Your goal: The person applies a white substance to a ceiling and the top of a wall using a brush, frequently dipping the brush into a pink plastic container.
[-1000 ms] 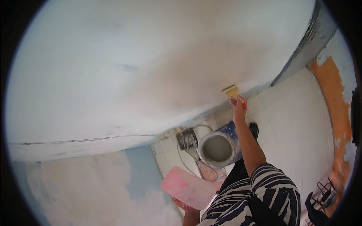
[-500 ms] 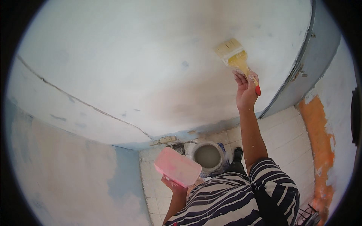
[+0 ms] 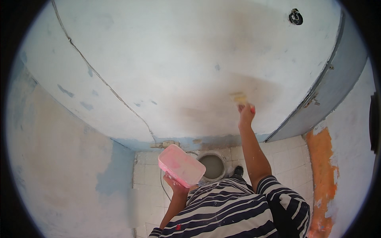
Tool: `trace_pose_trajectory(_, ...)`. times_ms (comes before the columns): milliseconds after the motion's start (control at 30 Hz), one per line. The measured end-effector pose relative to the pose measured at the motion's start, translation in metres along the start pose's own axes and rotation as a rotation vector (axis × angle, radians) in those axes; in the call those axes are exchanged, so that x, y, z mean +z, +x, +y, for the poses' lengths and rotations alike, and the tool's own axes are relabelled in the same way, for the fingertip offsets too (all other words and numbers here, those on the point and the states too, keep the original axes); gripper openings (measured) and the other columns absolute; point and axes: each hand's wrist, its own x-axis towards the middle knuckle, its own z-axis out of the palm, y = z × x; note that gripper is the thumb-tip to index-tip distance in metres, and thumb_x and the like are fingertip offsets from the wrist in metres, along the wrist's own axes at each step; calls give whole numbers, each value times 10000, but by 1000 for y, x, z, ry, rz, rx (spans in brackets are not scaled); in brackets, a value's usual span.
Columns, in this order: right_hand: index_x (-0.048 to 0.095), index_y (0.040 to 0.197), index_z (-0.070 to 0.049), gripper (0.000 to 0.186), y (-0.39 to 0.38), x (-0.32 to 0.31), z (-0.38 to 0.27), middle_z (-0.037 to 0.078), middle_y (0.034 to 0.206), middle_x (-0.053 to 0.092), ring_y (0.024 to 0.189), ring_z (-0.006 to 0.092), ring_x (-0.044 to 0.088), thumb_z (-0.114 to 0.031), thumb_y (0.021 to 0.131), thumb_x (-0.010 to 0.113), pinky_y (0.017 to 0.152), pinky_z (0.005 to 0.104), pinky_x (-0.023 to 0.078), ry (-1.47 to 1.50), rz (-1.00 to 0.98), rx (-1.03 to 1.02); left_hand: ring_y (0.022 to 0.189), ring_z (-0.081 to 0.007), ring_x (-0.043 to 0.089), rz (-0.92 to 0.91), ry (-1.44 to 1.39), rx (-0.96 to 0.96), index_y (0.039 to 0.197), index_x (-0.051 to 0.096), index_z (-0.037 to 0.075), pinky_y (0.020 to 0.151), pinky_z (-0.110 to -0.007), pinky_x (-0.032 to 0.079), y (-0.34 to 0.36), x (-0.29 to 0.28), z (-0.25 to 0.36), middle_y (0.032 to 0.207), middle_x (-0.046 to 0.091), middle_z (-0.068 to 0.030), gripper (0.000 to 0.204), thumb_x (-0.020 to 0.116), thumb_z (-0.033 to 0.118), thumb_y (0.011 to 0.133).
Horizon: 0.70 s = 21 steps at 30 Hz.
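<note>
grey bucket on tiled floor | orange patch on right wall | black fitting high on wall

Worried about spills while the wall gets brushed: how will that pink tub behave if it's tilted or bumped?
The pink tub looks like thin plastic, so probably light and slightly flexible. The left hand supports it only from below, so a bump could tip it. It is already tilted; any contents may slosh.

- Soft, even daylight fills the room; nothing glares.
- A dim grey shadow sits at centre right.
- Edges curve, corners go black.
- Everything looks slightly fuzzy.
</note>
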Motion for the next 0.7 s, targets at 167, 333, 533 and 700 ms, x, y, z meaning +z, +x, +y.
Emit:
trace_pose_trajectory(167,513,1109,-49,204,-46,141,-140,122,1004,652,901,220,662,-214,990,527,811,364,541,-11,-362,-252,1246,-318,482,-18,-33,24,1395,391,129,1028,-484,420,4,-4,0,1355,488,-88,605,349,520,935)
trace_pose_trajectory(333,480,1186,-28,266,-82,183,-210,162,1052,659,973,251,673,-219,1001,495,837,365,517,114,-579,-359,1237,-323,493,52,-23,11,1400,401,132,1022,-490,426,5,10,-2,1358,488,-95,634,389,533,909)
trace_pose_trajectory(533,481,1201,-51,368,-37,103,-75,149,1054,680,868,236,687,-362,1005,460,721,322,496,-261,-372,-234,1229,-310,506,26,-114,-18,1380,407,113,1015,-472,440,7,13,-8,1344,503,-93,566,350,479,952)
trace_pose_trajectory(700,548,1195,-25,506,-51,19,1,119,1062,691,830,246,697,-466,1003,392,686,312,491,-316,-148,128,1155,-292,566,-112,9,44,1353,449,91,1002,-471,459,22,-6,-19,1240,576,-93,547,357,464,962)
